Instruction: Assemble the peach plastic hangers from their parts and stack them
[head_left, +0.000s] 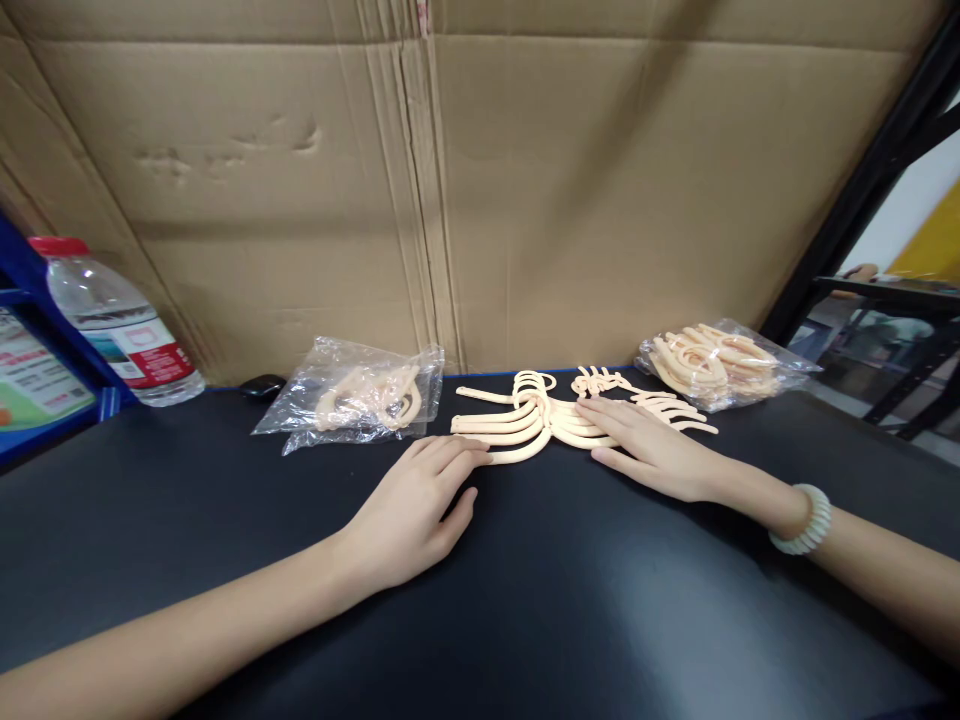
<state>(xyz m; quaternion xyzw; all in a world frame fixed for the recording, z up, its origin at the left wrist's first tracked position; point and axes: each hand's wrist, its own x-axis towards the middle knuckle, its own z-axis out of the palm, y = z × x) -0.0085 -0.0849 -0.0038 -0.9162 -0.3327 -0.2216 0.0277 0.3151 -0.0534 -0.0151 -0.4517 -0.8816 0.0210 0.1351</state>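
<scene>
Several cream, curved plastic pieces lie side by side on the black table, with long arms out to both sides and hook-like loops at the top. They look like folding clothes hangers, but I cannot be sure. My left hand is open, palm down, its fingertips at the left end of the nearest piece. Flat and open, my right hand rests over the right-hand arms and hides part of them. Just behind it are more slim cream pieces with small hooks.
A clear bag of cream parts lies at the left, with a small black object beside it. Another filled bag sits at the back right. A red-capped bottle leans at far left. Cardboard walls the back.
</scene>
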